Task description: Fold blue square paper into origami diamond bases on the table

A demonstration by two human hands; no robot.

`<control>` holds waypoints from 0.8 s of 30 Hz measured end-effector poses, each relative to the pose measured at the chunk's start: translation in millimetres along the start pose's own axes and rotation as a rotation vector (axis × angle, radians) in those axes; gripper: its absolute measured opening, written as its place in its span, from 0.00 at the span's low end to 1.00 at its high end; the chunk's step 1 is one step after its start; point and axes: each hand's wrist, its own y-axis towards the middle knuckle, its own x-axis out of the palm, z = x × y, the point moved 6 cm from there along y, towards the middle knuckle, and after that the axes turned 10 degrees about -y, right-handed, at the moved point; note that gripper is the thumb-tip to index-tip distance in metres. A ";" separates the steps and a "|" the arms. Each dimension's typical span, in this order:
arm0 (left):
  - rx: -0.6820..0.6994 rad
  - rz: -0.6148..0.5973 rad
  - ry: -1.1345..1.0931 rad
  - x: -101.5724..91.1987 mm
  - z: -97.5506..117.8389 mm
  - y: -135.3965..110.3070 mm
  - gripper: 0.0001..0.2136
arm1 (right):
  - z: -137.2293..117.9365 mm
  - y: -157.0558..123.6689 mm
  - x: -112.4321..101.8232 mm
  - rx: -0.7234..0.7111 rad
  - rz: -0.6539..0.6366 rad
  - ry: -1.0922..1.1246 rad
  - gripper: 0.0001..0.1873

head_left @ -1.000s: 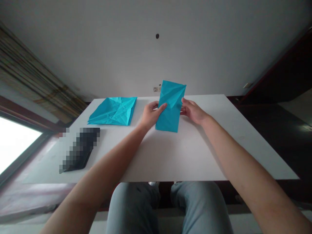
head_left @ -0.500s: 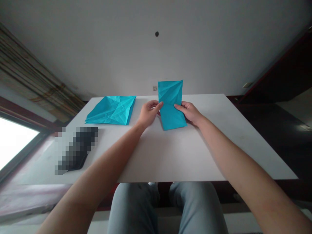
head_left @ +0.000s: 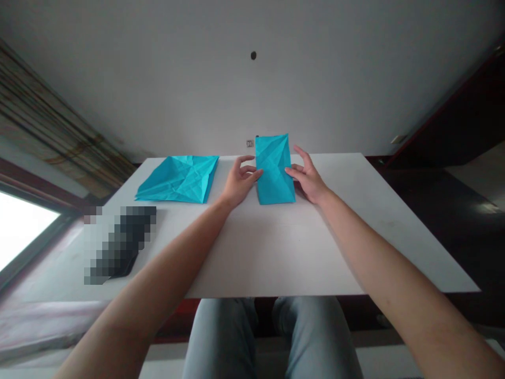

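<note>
A folded rectangle of turquoise origami paper lies on the white table, creased in diagonals, its far end at the table's back edge. My left hand is at its left side, fingers spread, fingertips at or just touching the paper's edge. My right hand is at its right side, fingers apart, with the fingertips at that edge. Neither hand holds it. Further left lies a wider, creased sheet of the same turquoise paper, unfolded and flat, with neither hand near it.
A dark flat object, pixelated beyond recognition, lies at the table's left front. The white table has a front edge above my jeans-clad knees. A window and curtain are left; a wall socket is behind.
The folded paper has turned from tilted to straight and now lies flat. Both hands have let go and spread their fingers beside it.
</note>
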 end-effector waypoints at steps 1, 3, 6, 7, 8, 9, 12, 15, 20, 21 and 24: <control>0.028 0.002 0.005 0.5 3.0 -0.5 0.32 | -3.3 -0.3 -1.3 -0.029 0.020 -0.047 0.53; 0.098 -0.004 0.047 2.9 11.9 -1.7 0.30 | -13.9 -1.7 -1.2 -0.102 0.033 -0.143 0.47; 0.196 -0.022 0.204 8.9 28.2 -4.7 0.22 | -33.4 -6.1 3.4 -0.204 0.015 -0.264 0.39; 0.221 -0.021 0.261 10.6 33.6 -6.2 0.20 | -39.4 -7.9 4.7 -0.230 0.016 -0.310 0.37; 0.245 -0.019 0.313 12.1 38.8 -7.8 0.19 | -45.2 -9.8 5.5 -0.258 0.023 -0.363 0.35; 0.273 -0.018 0.361 13.4 44.0 -9.8 0.18 | -50.6 -11.5 5.9 -0.290 0.037 -0.418 0.33; 0.408 -0.027 0.494 18.2 60.4 -16.8 0.13 | -63.2 -15.0 5.0 -0.399 0.081 -0.542 0.23; 0.580 0.004 0.618 20.8 73.6 -23.2 0.08 | -70.8 -15.2 1.0 -0.506 0.154 -0.615 0.15; 0.775 0.024 0.676 24.8 77.2 -28.3 0.13 | -78.3 -16.1 0.4 -0.658 0.251 -0.653 0.27; 0.753 0.002 0.640 25.5 73.9 -27.1 0.14 | -78.1 -16.1 2.2 -0.651 0.231 -0.613 0.29; 0.632 0.022 0.542 23.0 63.4 -21.8 0.23 | -73.2 -15.2 10.0 -0.536 0.127 -0.441 0.33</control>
